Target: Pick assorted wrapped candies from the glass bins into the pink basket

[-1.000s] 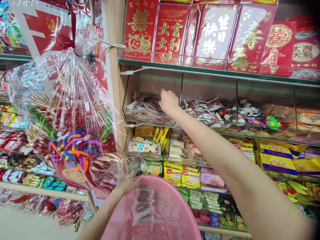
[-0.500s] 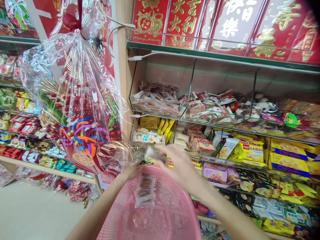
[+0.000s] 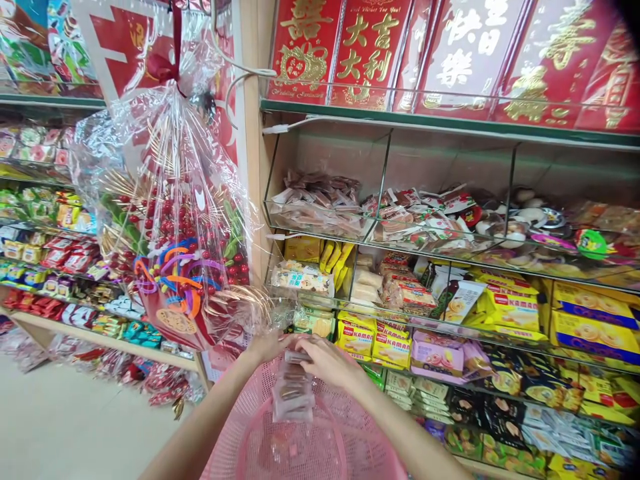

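A pink mesh plastic basket (image 3: 370, 417) is directly before me. My left hand (image 3: 267, 345) is closed at its far rim, the fingertips partly hidden. Beside it, almost touching, my right hand (image 3: 323, 359) has its fingers bent round a small clear packet (image 3: 297, 358). Just below the fingers, a row of small clear packets with brown contents (image 3: 293, 395) overlaps along the basket's inner wall. More clear wrapping (image 3: 280, 443) shows dimly at the basket's bottom.
Glass shelves hold loose brown packets (image 3: 320, 200), yellow snack packs (image 3: 373, 340) and purple packs (image 3: 437, 353). A cellophane-wrapped bouquet (image 3: 180, 220) hangs left of the wooden post (image 3: 255, 153). Red gift envelopes (image 3: 305, 53) line the top shelf.
My right hand has come down and left with the small packet, from in front of the shelf to the basket rim beside my left hand. The left hand stays at the rim.
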Demonstrator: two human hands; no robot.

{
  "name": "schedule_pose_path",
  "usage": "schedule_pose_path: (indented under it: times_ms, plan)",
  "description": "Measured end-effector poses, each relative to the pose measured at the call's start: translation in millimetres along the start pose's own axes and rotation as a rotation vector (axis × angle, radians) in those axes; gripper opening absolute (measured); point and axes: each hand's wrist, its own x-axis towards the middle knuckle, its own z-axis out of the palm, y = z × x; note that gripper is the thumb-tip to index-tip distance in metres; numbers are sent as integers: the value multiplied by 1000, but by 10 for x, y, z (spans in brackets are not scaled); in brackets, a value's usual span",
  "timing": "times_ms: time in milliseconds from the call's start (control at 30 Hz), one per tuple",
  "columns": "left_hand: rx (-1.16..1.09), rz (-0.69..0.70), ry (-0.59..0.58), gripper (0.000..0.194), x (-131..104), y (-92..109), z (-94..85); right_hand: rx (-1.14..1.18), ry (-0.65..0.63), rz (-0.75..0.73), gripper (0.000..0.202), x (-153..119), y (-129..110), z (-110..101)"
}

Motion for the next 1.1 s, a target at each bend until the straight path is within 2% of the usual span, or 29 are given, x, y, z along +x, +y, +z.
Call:
schedule_pose_path:
  times_ms: [367,567,733,933,1100]
  plan:
    - [-74,-15,-32,75,37,10,2,-60,38,2,9,-69,-19,116]
    - [-33,-22,-21,66,42,12,13,-91,87,-51,9,-71,24,229]
    - [-32,-9,15,65,33,35,-1,-132,136,-36,8,-75,46,293]
    - [-5,-4,30,61,40,7,24,21,238,20,9,-100,11,212]
    - [-79,-16,63,61,96,-66,89,115,312,67,10,-115,-10,139]
